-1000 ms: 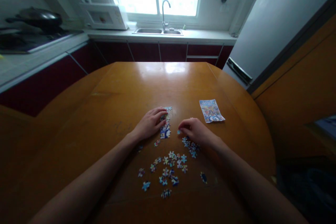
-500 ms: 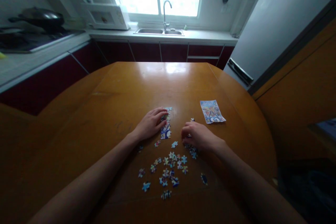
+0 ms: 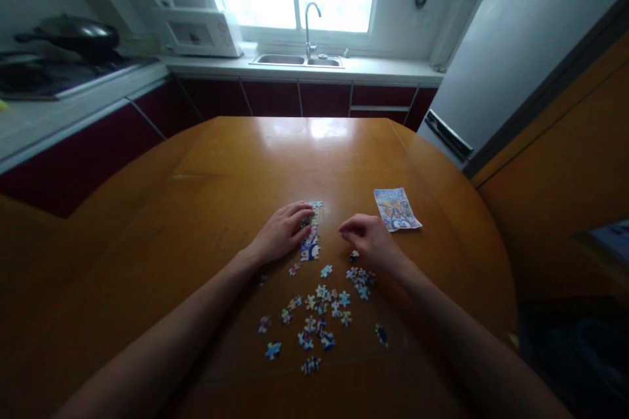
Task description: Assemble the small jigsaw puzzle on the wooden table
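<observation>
My left hand (image 3: 281,230) lies on the left side of a joined strip of jigsaw puzzle (image 3: 311,250), its fingers stretched over the pieces and hiding part of them. To the right of the strip, my right hand (image 3: 369,238) is held with thumb and fingertips pinched together. Whatever is between those fingertips, if anything, is too small to make out. One loose puzzle piece (image 3: 354,255) lies just below the right hand. Closer to me is a cluster of small pieces (image 3: 360,277), and a light blue piece (image 3: 326,271) sits between it and the strip.
Many more loose pieces (image 3: 322,306) are scattered on the wooden table (image 3: 236,163) between my forearms. A printed picture sheet (image 3: 397,209) lies beyond my right hand. Past the table stand a counter with a sink (image 3: 280,59), a microwave (image 3: 196,31) and a fridge (image 3: 521,46).
My right hand has moved a little away from me, off the small pieces, uncovering the cluster and one piece below it. A piece beyond that hand no longer shows. My left hand stays put.
</observation>
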Action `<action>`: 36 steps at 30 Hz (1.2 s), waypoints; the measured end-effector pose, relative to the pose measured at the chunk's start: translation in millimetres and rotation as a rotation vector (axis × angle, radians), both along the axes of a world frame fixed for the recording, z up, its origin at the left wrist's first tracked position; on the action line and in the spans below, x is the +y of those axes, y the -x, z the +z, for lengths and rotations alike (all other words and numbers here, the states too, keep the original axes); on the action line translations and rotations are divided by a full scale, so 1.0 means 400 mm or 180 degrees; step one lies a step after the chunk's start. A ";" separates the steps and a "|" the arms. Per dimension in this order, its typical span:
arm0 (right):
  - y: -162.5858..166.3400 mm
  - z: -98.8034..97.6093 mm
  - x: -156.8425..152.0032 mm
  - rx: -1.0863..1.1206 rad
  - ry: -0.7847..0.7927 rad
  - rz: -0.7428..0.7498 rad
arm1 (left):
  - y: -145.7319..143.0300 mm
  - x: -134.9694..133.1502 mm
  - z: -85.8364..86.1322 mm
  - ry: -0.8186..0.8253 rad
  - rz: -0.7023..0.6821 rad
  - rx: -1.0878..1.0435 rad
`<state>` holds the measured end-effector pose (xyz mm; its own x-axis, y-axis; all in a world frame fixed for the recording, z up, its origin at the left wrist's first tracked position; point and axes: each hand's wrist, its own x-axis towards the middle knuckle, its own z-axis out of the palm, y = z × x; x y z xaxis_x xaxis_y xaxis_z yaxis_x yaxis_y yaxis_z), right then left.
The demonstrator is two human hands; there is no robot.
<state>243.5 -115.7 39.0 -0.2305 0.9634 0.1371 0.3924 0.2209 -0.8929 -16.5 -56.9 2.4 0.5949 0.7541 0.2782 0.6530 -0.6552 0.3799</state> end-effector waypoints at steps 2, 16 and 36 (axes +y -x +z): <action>0.005 -0.018 0.014 0.0543 0.0160 -0.0406 | 0.000 0.000 0.001 -0.0002 -0.0003 0.0013; 0.057 -0.009 0.079 0.1094 0.0673 -0.0807 | -0.004 -0.009 0.008 -0.0061 -0.0007 0.0040; 0.138 -0.060 0.243 -0.0307 -0.0035 -0.0432 | -0.005 -0.013 0.005 -0.0054 0.0052 -0.0015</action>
<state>188.2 -18.6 14.9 -0.1111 0.9851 0.1313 0.5032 0.1697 -0.8474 -14.4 -62.0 4.2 0.5812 0.7589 0.2937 0.6619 -0.6508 0.3719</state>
